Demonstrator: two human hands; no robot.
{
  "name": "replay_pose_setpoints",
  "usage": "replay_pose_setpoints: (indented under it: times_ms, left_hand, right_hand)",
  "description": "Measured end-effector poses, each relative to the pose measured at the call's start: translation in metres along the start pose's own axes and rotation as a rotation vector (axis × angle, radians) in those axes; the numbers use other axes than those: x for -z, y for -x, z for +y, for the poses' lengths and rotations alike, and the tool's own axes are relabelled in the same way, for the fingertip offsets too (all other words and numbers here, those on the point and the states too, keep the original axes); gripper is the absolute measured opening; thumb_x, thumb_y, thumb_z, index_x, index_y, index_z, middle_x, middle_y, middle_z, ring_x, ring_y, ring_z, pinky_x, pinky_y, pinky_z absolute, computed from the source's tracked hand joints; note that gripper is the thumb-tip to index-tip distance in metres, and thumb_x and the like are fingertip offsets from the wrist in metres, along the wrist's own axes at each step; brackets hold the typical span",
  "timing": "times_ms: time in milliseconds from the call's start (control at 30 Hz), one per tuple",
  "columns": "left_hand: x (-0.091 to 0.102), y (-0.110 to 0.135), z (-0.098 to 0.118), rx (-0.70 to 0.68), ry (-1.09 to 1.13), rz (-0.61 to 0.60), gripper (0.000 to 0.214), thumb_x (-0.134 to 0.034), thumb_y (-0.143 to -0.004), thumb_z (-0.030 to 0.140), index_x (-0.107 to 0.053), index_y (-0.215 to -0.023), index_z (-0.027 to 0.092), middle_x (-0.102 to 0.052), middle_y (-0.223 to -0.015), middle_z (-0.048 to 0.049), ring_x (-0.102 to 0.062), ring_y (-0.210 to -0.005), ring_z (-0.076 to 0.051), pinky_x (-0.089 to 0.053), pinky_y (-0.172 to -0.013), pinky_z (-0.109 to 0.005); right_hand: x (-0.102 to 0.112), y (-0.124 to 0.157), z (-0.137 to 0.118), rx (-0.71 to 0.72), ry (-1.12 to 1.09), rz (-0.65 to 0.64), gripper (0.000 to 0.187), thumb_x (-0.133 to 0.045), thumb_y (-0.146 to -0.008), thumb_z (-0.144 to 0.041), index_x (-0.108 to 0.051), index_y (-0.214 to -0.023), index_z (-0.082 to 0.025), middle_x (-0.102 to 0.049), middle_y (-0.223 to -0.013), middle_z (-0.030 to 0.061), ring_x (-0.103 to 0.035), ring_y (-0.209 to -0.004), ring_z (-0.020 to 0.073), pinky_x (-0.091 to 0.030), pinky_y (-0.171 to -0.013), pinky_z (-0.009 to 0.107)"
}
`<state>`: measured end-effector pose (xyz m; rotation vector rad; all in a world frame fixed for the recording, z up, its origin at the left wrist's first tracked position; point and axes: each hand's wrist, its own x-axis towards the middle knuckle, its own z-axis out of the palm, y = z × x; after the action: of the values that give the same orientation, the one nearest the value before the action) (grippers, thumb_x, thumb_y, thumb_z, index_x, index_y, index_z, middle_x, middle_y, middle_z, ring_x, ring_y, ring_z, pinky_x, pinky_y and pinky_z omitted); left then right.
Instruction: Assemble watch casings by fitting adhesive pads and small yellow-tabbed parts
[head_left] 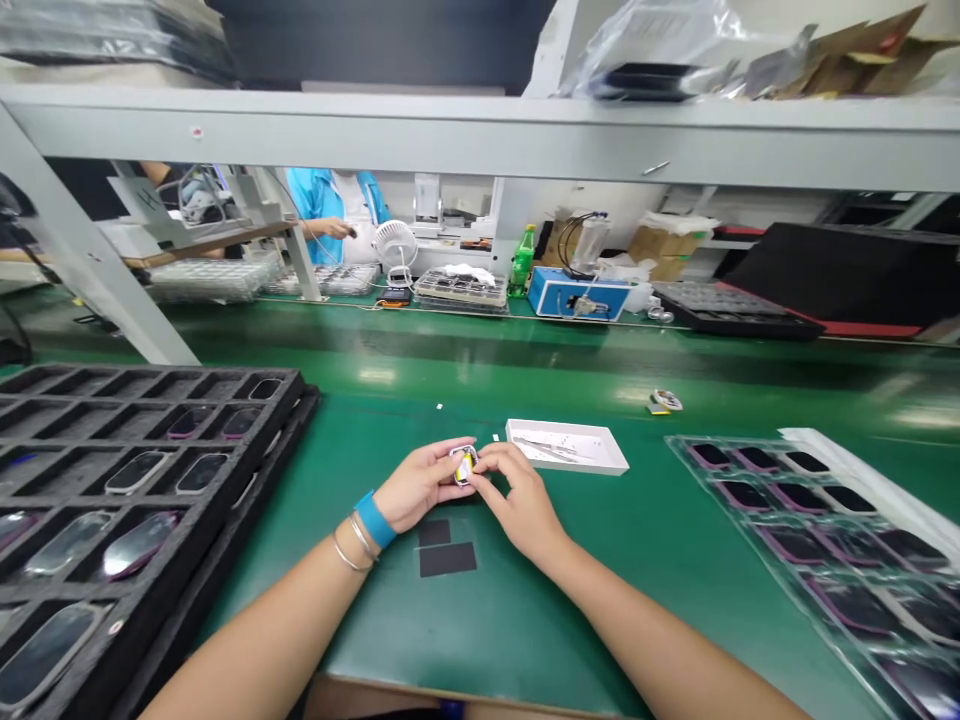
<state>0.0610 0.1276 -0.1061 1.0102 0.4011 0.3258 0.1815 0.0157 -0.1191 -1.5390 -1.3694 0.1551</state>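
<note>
Over the middle of the green bench, my left hand (417, 486) grips a small smartwatch housing (463, 467) by its rim. The housing's inside faces up and shows a yellow and white part that looks like a battery. My right hand (520, 492) has its thumb and fingertips closed at the housing's right edge; whatever lies between them is too small to make out. Below my hands are dark rectangular sheets (448, 560). Just beyond my right hand stands a shallow white tray (611, 455) with metal tweezers (547, 447) and tiny pieces in it.
At left, stacked black foam trays (289, 400) hold several watch housings. A clear plastic tray (757, 545) with more housings lies at right. Further back rests another opened housing (666, 401). A grey shelf beam (450, 135) crosses above; a co-worker in blue (330, 205) sits across.
</note>
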Motion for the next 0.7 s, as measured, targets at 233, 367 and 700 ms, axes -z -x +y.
replay_pose_setpoints:
  times_ms: [233, 367, 700]
  left_hand:
    - [0.006, -0.004, -0.005, -0.058, -0.025, -0.068, 0.046, -0.075, -0.067, 0.025, -0.061, -0.111, 0.018, -0.067, -0.099, -0.0075, -0.063, -0.088, -0.017, -0.050, -0.079, -0.029]
    - [0.004, -0.005, -0.008, -0.085, -0.067, -0.087, 0.048, -0.079, -0.061, 0.026, -0.064, -0.106, 0.016, -0.069, -0.094, -0.0093, -0.065, -0.082, -0.018, -0.050, -0.074, -0.029]
    - [-0.005, 0.019, 0.012, -0.270, -0.123, 0.122, 0.068, -0.081, -0.053, 0.038, -0.060, -0.114, 0.014, -0.068, -0.097, -0.0133, -0.065, -0.082, -0.023, -0.051, -0.073, -0.036]
  right_hand:
    - [-0.004, 0.000, 0.006, -0.064, -0.139, -0.004, 0.022, -0.057, -0.080, -0.023, -0.053, -0.101, -0.023, -0.052, -0.109, 0.0079, -0.054, -0.101, 0.0197, -0.049, -0.086, 0.037]
    - [-0.007, 0.000, 0.010, -0.269, -0.441, -0.179, 0.051, -0.059, -0.078, -0.034, -0.039, -0.123, -0.026, -0.053, -0.122, 0.0103, -0.058, -0.107, 0.0210, -0.051, -0.089, 0.039]
    - [-0.001, -0.004, 0.027, -0.283, -0.270, -0.150, 0.065, -0.062, -0.073, -0.052, -0.041, -0.126, -0.022, -0.063, -0.113, 0.0144, -0.064, -0.098, 0.0265, -0.052, -0.087, 0.040]
